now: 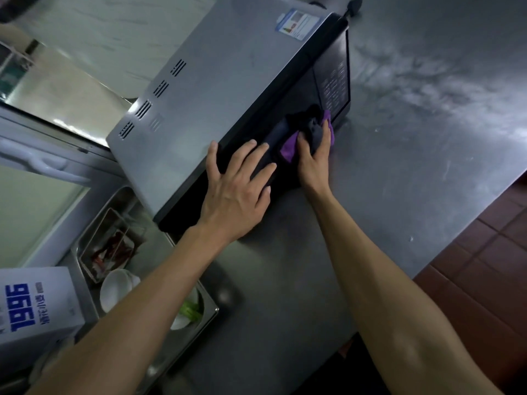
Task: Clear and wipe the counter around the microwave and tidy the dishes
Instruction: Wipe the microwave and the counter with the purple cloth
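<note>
Dim, cool light is filling the frame, leaving the lower middle darkest. A broad, soft glare is spreading across the steel counter (427,89) in the upper right, and a paler sheen is lying on the microwave (228,81) top. Both forearms are casting faint shadows below centre. The wide lens is bending straight edges toward the corners, and the whole picture is looking slightly soft and smeared.

Brushed steel counter (399,172), matt grey metal microwave (228,89), purple cloth (289,148).
</note>
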